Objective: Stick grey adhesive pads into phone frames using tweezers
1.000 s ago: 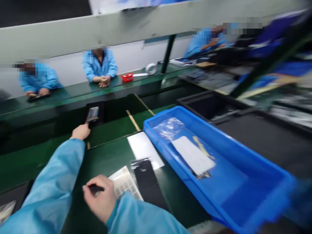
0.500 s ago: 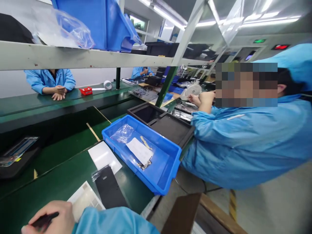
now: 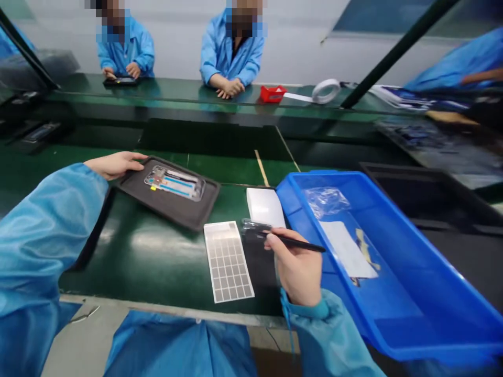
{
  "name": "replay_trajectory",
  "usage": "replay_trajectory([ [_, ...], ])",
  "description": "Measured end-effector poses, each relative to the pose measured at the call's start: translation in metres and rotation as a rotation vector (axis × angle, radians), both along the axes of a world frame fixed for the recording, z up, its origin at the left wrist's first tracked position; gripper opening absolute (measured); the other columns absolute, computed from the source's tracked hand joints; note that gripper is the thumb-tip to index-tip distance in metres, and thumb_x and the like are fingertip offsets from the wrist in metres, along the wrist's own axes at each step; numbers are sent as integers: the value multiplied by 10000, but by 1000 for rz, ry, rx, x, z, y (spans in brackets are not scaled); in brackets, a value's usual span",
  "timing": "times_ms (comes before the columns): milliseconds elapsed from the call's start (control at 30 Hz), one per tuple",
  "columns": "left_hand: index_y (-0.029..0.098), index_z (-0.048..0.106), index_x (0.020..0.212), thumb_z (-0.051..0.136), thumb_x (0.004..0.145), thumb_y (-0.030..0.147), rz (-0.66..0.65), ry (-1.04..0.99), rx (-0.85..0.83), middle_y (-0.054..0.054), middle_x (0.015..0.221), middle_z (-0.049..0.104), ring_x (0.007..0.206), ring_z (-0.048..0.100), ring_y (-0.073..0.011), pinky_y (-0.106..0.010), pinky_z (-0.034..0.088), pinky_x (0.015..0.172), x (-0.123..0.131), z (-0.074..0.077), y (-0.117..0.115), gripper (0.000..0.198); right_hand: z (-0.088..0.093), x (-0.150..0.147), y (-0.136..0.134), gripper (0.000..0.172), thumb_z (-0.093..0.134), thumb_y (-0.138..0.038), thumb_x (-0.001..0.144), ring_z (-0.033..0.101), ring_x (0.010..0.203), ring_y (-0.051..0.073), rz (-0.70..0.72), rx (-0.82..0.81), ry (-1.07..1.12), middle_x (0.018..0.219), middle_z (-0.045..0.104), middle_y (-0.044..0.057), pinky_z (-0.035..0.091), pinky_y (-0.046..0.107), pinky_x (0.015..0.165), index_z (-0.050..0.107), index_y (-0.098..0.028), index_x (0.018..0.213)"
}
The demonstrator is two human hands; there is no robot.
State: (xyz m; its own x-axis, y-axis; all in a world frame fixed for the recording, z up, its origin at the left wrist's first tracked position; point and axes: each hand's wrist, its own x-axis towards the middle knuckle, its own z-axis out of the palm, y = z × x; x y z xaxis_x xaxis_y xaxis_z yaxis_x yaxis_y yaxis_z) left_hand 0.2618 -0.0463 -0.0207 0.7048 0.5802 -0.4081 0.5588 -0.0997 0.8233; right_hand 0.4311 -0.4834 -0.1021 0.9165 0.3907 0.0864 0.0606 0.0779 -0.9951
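Left of the silver grid label sheet: left hand open and relaxed, fingertips on a black tray bearing a phone-sized part. Right of the sheet: right hand pinching a slim black tool, just beside a blue plastic bin.
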Motion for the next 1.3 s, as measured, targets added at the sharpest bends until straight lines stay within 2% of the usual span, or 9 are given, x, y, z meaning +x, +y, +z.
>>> replay_trajectory([
  [100, 222, 583, 1328, 764, 721, 290, -338, 140, -57, -56, 1174, 690, 990, 657, -219, -271, 535, 837, 9, 0, -13, 638, -12, 4, -3, 225, 849, -335, 720, 666, 613, 171, 124, -58, 4, 832, 743, 49, 585, 329, 615, 744, -209, 873],
  [200, 251, 567, 1359, 689, 764, 303, -680, 287, 27, -29, 1175, 696, 1020, 647, -216, -259, 503, 868, 30, -9, -33, 609, -15, 6, 8, 209, 837, -341, 731, 695, 704, 207, 209, -117, -60, 875, 748, 56, 596, 377, 703, 747, -214, 870],
  [300, 230, 536, 1395, 575, 823, 231, -840, 373, 305, -63, 1217, 674, 1040, 638, -230, -288, 484, 892, 52, -24, -65, 573, -19, 14, 22, 189, 816, -344, 753, 708, 818, 234, 237, -168, -143, 905, 752, 62, 584, 399, 797, 749, -215, 875],
  [400, 152, 606, 1311, 534, 854, 217, -731, 268, 775, -135, 1289, 618, 1147, 584, -270, -326, 445, 956, 71, -40, -114, 467, -28, 25, 32, 209, 807, -365, 757, 706, 788, 233, 262, -176, -151, 874, 752, 64, 584, 397, 774, 740, -205, 874],
  [433, 147, 638, 1259, 528, 872, 251, -707, 207, 838, -138, 1260, 630, 1135, 589, -273, -329, 446, 950, 76, -45, -133, 416, -32, 28, 33, 218, 807, -371, 754, 703, 777, 232, 262, -170, -148, 863, 750, 64, 584, 397, 765, 736, -202, 872],
  [533, 165, 725, 1040, 533, 894, 346, -756, 68, 767, -106, 1044, 697, 975, 641, -259, -331, 472, 856, 90, -61, -185, 302, -45, 33, 34, 217, 806, -369, 753, 701, 790, 230, 243, -151, -141, 871, 747, 63, 583, 391, 762, 727, -203, 869],
  [633, 160, 736, 952, 532, 895, 313, -761, 13, 675, -93, 953, 711, 902, 645, -248, -321, 466, 788, 100, -78, -211, 262, -53, 33, 32, 207, 804, -354, 757, 704, 798, 226, 240, -145, -129, 889, 749, 61, 587, 387, 763, 722, -208, 879],
  [833, 189, 737, 867, 544, 869, 214, -737, -48, 554, -10, 856, 729, 785, 642, -160, -244, 426, 717, 106, -98, -206, 194, -55, 30, 30, 188, 806, -326, 759, 719, 851, 238, 260, -138, -129, 917, 752, 60, 592, 402, 816, 730, -215, 890],
  [1300, 186, 743, 849, 582, 832, 194, -724, -70, 423, 5, 851, 731, 773, 634, -144, -224, 412, 689, 106, -97, -203, 162, -60, 30, 29, 177, 820, -289, 751, 727, 859, 224, 270, -108, -136, 931, 759, 49, 593, 384, 849, 745, -225, 897],
])
